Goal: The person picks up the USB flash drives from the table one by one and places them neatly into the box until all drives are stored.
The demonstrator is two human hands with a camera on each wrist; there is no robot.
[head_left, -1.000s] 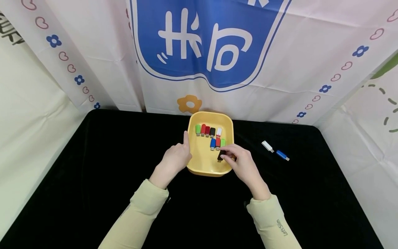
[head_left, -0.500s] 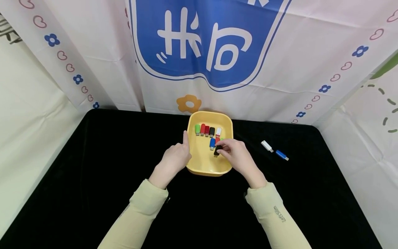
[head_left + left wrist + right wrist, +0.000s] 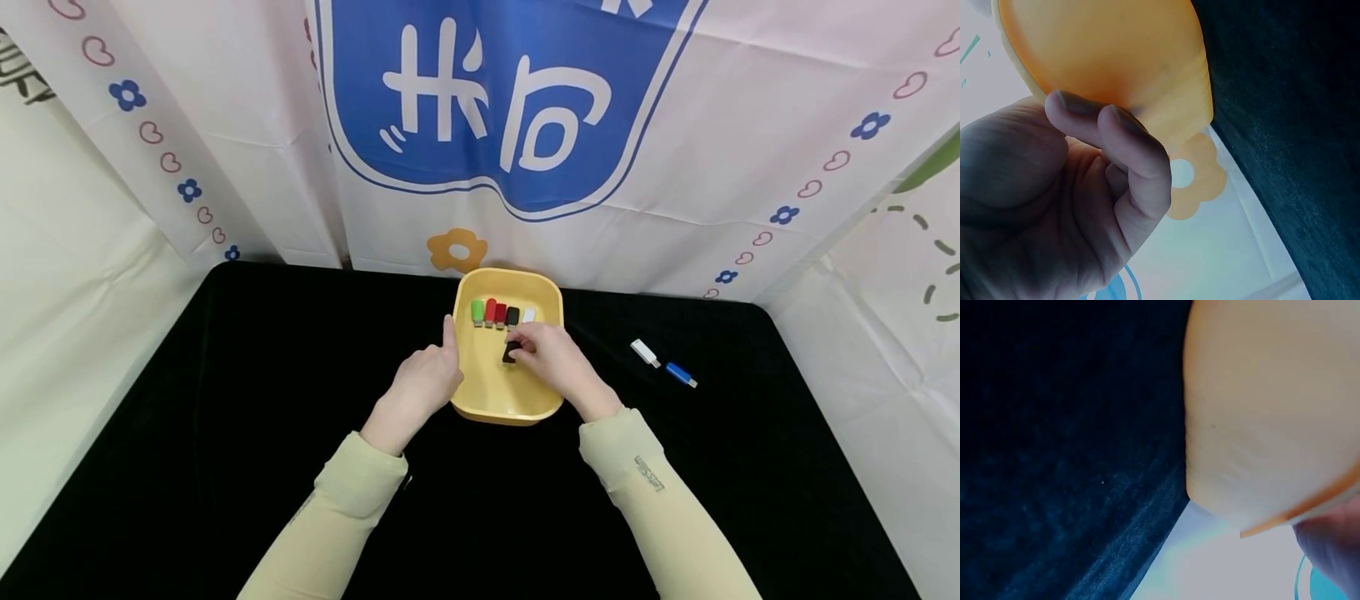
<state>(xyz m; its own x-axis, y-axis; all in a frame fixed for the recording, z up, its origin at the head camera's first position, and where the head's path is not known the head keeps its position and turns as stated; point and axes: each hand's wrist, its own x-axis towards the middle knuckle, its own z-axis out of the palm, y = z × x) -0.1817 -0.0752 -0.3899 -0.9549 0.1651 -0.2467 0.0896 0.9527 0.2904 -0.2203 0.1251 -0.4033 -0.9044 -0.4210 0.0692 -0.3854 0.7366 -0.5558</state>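
My right hand point(image 3: 553, 358) pinches a black USB stick point(image 3: 510, 353) between thumb and fingers, over the inside of a yellow plastic bin point(image 3: 495, 396). Its metal plug points toward me. Behind it lies a row of USB sticks: green point(image 3: 477, 312), two red point(image 3: 491, 312), black point(image 3: 513, 316) and white point(image 3: 529, 315). The second row is hidden under my right hand. My left hand point(image 3: 422, 379) holds the bin's left wall, forefinger stretched along the rim; the left wrist view shows other fingers point(image 3: 1132, 144) curled against the outer wall. In the right wrist view, the stick is out of sight.
On the black tablecloth point(image 3: 300, 350) to the right of the bin lie a white USB stick point(image 3: 645, 353) and a blue one point(image 3: 681, 374). A white printed curtain point(image 3: 637, 250) hangs right behind the bin, along the table's back edge.
My right hand has carried the black USB stick left and away from me across the bin, now covering the second row. The left hand stays in place.
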